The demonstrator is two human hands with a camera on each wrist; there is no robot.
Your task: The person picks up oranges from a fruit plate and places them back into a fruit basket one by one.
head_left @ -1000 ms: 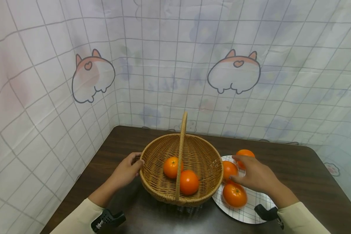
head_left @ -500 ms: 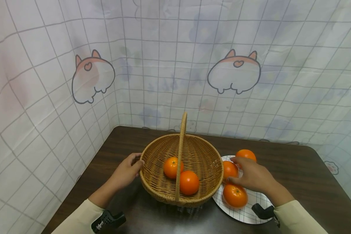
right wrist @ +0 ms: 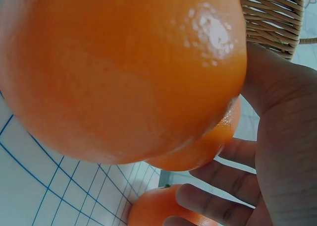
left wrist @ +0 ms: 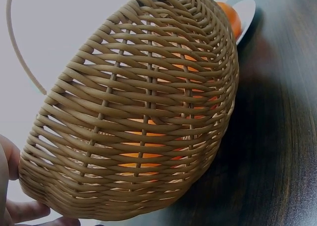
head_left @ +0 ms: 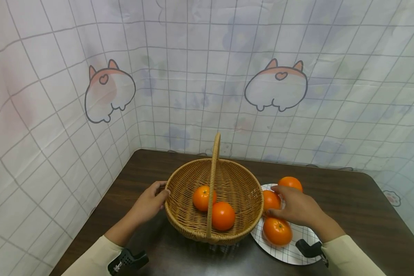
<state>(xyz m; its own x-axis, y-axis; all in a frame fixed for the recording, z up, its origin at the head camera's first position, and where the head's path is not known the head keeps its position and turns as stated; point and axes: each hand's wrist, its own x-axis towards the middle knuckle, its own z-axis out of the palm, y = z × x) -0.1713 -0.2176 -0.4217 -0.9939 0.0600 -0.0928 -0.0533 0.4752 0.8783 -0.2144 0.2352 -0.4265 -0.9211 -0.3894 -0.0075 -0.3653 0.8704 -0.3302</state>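
Observation:
The wicker basket (head_left: pixel 179 218) stands mid-table with two oranges (head_left: pixel 223 216) inside and its handle upright. My left hand (head_left: pixel 151 202) grips its left rim, thumb over the edge. In the left wrist view the basket's woven side (left wrist: pixel 124 102) shows, oranges glowing through the gaps. To the right, my right hand (head_left: pixel 298 207) curls its thumb and fingers round the middle orange (head_left: pixel 271 202) on the white plate (head_left: pixel 298 251). A nearer orange (head_left: pixel 277 231) lies in front; in the right wrist view it (right wrist: pixel 124 77) hides much of the grasped one (right wrist: pixel 198 151).
A third orange (head_left: pixel 290 183) lies at the plate's back, behind my right hand. The plate has a grid pattern and sits close against the basket's right side. A grid-printed cloth (head_left: pixel 193 96) rises behind the dark wooden table (head_left: pixel 348 199) and along its left.
My right hand has shifted slightly left and closed in on the middle orange, then stayed nearly still. The left hand and the basket have kept their place.

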